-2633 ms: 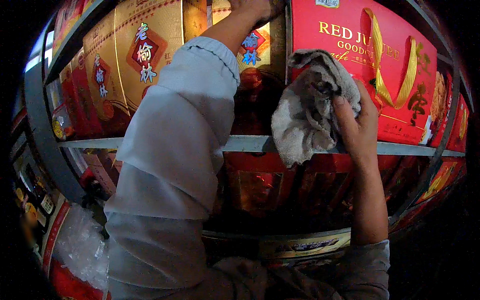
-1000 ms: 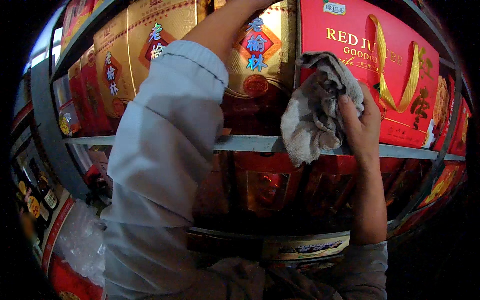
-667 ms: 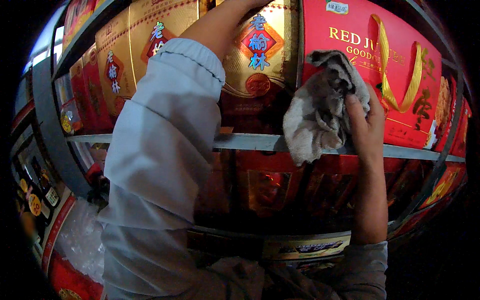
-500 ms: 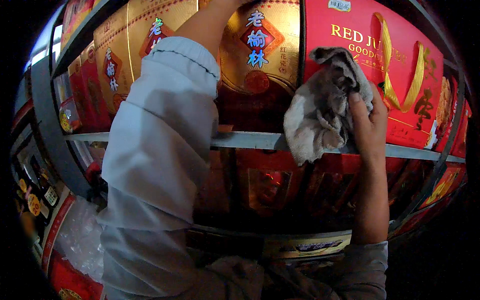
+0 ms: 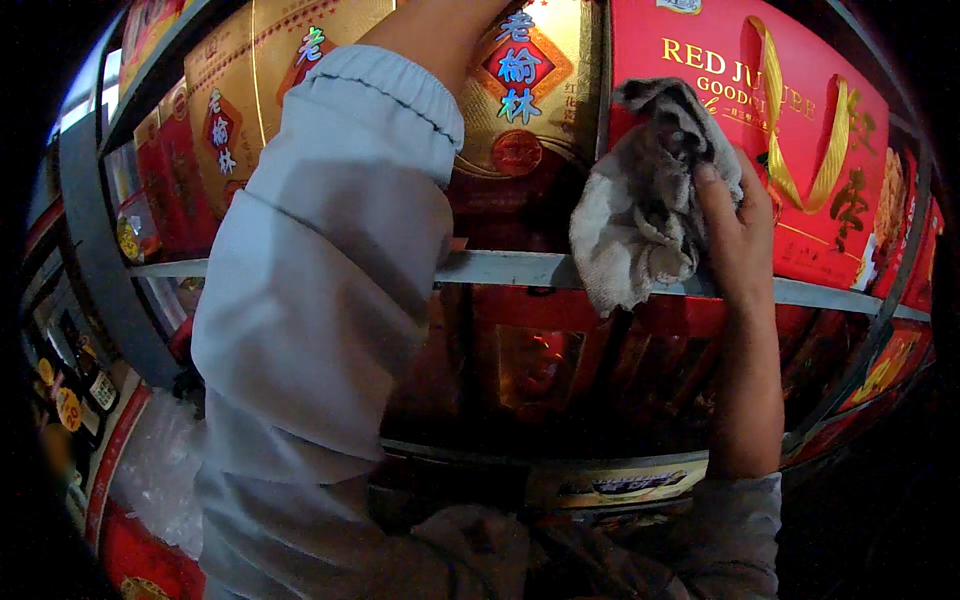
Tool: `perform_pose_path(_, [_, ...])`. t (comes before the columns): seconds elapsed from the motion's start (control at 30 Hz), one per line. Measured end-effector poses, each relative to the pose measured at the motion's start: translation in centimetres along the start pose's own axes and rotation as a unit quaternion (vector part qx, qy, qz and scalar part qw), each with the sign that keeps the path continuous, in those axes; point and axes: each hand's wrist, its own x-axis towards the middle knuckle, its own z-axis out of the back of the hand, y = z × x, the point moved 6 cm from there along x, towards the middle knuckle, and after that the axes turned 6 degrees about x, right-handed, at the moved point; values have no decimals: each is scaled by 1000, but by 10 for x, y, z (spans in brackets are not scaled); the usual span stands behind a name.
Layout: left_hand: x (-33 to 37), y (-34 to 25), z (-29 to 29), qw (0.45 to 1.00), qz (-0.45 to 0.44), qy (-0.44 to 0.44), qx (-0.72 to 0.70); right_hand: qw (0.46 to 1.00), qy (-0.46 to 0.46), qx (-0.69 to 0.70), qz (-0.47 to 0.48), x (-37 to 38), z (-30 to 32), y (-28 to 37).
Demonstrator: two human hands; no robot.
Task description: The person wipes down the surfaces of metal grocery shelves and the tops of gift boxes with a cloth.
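My right hand (image 5: 738,225) is closed on a crumpled, dirty grey-white cloth (image 5: 640,205), thumb on top of its folds. The cloth hangs over the front edge of a grey metal shelf (image 5: 515,267), in front of a red gift box (image 5: 720,45) with a yellow ribbon handle (image 5: 835,170). My left forearm, in a pale grey sleeve, reaches up across gold boxes. Its hand lies past the upper edge of the picture, so its fingers are hidden. Behind the wrist stands a gold and dark red box (image 5: 570,90) with a diamond emblem.
More gold boxes (image 5: 205,75) line the shelf to the left, beside a grey upright post (image 5: 90,200). Dark red boxes (image 5: 540,365) fill the shelf below. Bottles (image 5: 98,385) and clear plastic wrapping (image 5: 160,475) lie at the lower left.
My left forearm has shifted up and slightly right, taking the hand out of view. My right hand and the cloth have risen slightly against the red gift box.
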Motion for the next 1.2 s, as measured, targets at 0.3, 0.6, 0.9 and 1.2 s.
perform_pose_path(0.3, [16,27,-21,986,-50,-70,-140,1000,0,24,-19,-2,4,-2])
perform_pose_path(0.6, [4,13,-1,979,-36,-178,-88,1000,-3,-1,-2,0,2,0])
perform_pose_path(0.9, [-1,-2,11,1000,15,-22,-12,1000,-10,-18,3,-1,4,-3])
perform_pose_path(1.2, [-28,25,-21,972,-162,-110,-132,1000,-8,-1,-4,-2,1,2])
